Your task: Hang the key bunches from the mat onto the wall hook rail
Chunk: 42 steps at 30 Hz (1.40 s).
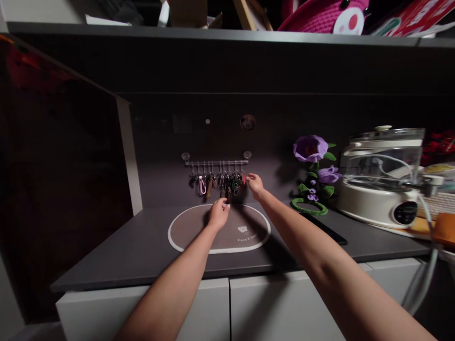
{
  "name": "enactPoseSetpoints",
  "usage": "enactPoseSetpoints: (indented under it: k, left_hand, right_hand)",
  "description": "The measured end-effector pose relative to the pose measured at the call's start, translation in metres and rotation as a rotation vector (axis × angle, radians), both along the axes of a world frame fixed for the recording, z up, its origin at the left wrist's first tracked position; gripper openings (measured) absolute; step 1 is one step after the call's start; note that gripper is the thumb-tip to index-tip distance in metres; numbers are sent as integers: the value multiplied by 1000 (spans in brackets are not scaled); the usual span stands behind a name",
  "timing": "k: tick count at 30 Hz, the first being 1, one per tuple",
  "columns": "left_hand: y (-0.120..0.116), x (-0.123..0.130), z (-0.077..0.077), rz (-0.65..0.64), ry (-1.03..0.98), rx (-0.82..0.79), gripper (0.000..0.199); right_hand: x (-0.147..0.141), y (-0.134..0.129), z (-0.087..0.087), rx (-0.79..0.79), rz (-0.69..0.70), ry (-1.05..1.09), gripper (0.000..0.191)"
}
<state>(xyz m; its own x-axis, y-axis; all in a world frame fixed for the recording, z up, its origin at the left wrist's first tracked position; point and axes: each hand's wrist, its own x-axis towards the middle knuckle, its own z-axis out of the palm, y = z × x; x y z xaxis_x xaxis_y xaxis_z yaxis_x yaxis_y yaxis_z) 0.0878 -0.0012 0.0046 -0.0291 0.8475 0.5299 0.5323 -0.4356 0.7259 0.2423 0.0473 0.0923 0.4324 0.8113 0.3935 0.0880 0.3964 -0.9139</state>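
Observation:
Against the dark wall hangs a clear hook rail with several bunches of keys on it. Among them are a pink loop strap, a brown strap, a dark key fob with green marks and, at the right end, a red tag. My right hand is just right of the red tag, fingers stretched towards it; whether they touch is unclear. Lower down, my left hand hovers above the brown oval mat, fingers loosely bent and apart, holding nothing visible.
Purple knitted flowers with a green ring base stand to the right, beside a flat black object. Further right is a white appliance with a clear top and a hanging cord. A loaded shelf spans overhead.

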Motion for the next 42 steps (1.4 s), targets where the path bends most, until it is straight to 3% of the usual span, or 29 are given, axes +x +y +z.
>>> enactPoseSetpoints:
  k: [5, 11, 14, 21, 29, 33, 37, 42]
  left_hand:
    - [-17, 1, 18, -108, -209, -71, 70]
    - [-68, -24, 47, -367, -225, 66, 97]
    - [-92, -47, 43, -427, -147, 101, 101]
    - [-120, -87, 12, -381, 18, 84, 99]
    - [-120, -91, 5, -408, -76, 15, 103]
    - [-111, -93, 4, -366, -214, -61, 102]
    - [-89, -101, 17, -170, -309, -113, 91]
    - [-48, -115, 49, 38, -284, -140, 82]
  right_hand:
    - [-12, -46, -10, 21, 118, -152, 49]
    - [-31, -112, -27, 108, 428, -154, 86]
    - [-34, -139, -37, 142, 522, -211, 94]
    - [-33, -167, -65, 178, 613, -432, 100]
    - [-33, -171, -71, 184, 579, -465, 92]
    - [-30, -159, -70, 139, 586, -421, 89]
    - [-18, -125, -59, 80, 535, -429, 82]
    - [5, -63, -34, 35, 304, -457, 83]
